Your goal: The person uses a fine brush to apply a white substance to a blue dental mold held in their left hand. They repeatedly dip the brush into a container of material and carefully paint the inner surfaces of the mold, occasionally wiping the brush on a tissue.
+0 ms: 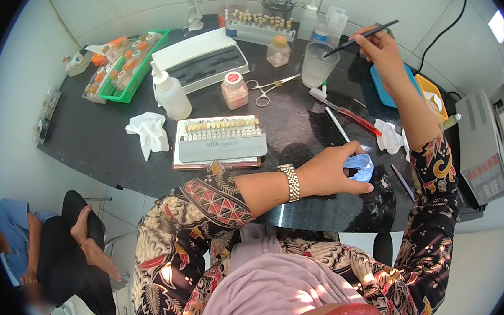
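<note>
My left hand [326,171] is closed around a blue dental cast [359,166], holding it low over the front part of the black table. Pale spots show on the cast's teeth; its far side is partly covered by my fingers. Further back, my right hand [381,54] pinches a thin dark brush [359,38], slanting down to the left. Its tip is at the mouth of a cloudy plastic cup [316,72]; whether it touches liquid I cannot tell. Between cup and cast lie a red-handled toothbrush [350,113] and a silver pen-like tool [337,124].
A tooth shade guide [221,140], white squeeze bottle [171,95], pink powder jar [235,91] and scissor-like clamp [272,89] stand or lie left of the cup. A green basket [134,65] holds jars. Crumpled tissue [391,137] lies right. Someone sits [67,249] at lower left.
</note>
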The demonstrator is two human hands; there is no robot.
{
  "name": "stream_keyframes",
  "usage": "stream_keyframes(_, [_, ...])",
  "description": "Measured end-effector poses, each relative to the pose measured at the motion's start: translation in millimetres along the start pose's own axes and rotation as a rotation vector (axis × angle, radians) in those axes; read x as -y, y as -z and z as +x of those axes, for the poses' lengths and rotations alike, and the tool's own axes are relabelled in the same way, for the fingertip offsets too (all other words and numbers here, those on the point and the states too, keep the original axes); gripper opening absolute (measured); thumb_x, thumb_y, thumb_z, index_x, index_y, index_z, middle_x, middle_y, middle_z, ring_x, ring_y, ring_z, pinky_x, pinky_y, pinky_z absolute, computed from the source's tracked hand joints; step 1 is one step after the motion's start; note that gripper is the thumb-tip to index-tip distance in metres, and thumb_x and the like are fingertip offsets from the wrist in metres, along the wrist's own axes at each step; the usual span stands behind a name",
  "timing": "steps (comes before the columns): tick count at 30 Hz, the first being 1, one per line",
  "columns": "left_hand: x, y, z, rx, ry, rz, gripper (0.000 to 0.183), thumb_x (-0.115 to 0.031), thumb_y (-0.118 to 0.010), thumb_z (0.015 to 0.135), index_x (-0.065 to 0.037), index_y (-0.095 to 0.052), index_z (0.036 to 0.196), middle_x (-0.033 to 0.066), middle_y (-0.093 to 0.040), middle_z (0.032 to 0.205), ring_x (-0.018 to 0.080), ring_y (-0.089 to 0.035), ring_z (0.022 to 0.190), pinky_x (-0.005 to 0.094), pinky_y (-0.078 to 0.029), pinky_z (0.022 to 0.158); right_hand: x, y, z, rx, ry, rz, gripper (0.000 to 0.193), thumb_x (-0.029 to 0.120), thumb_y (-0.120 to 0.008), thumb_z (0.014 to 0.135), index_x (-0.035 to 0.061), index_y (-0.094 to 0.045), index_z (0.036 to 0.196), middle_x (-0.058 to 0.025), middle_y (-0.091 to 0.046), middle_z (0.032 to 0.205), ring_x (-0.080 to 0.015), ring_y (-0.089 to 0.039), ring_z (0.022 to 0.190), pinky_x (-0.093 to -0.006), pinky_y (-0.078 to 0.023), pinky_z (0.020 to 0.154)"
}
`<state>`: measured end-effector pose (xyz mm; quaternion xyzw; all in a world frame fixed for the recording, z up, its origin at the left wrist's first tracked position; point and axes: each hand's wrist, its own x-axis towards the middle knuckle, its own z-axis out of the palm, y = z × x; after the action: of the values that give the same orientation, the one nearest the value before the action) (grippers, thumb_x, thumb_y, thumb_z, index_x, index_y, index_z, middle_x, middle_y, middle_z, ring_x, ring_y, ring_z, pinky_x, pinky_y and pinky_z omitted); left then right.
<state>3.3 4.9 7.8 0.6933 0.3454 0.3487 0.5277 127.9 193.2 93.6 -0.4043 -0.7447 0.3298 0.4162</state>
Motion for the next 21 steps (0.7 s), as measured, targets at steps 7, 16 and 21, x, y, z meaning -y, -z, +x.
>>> stream_keyframes(7, [-7,3,1,0.001,0.074,0.025,0.06,-0.039,-0.077,0.069,-0.001,-0.05,0.107,0.0136,-0.063,0.092,0.0185,-0.061,0.079,0.0311,-0.049,0.073,-25,66,-60,-0.148,-0.155,0.59,0.02,0.014,-0.056,0.091,0.0024,-0.05,0.106,-0.0114,-0.06,0.103,-0.0176,-0.059,0.089,-0.031,-0.049,0.081])
stream_keyframes(16, [1,2,4,0.059,0.121,0.01,0.053,-0.025,-0.077,0.073,-0.004,-0.05,0.113,0.0083,-0.056,0.106,0.0131,-0.056,0.095,0.0279,-0.048,0.079,-92,117,-147,-0.351,-0.315,0.613,0.013,0.007,-0.053,0.09,0.0031,-0.047,0.101,-0.0152,-0.059,0.103,-0.0193,-0.06,0.088,-0.032,-0.049,0.083])
stream_keyframes(21, [6,-1,2,-0.005,0.069,0.007,0.056,-0.036,-0.077,0.069,-0.005,-0.051,0.108,0.0034,-0.057,0.086,0.007,-0.047,0.065,0.0229,-0.041,0.058,-90,109,-146,-0.244,-0.264,0.535,0.016,0.008,-0.055,0.089,0.004,-0.046,0.101,-0.0149,-0.06,0.104,-0.0176,-0.06,0.087,-0.0311,-0.049,0.082])
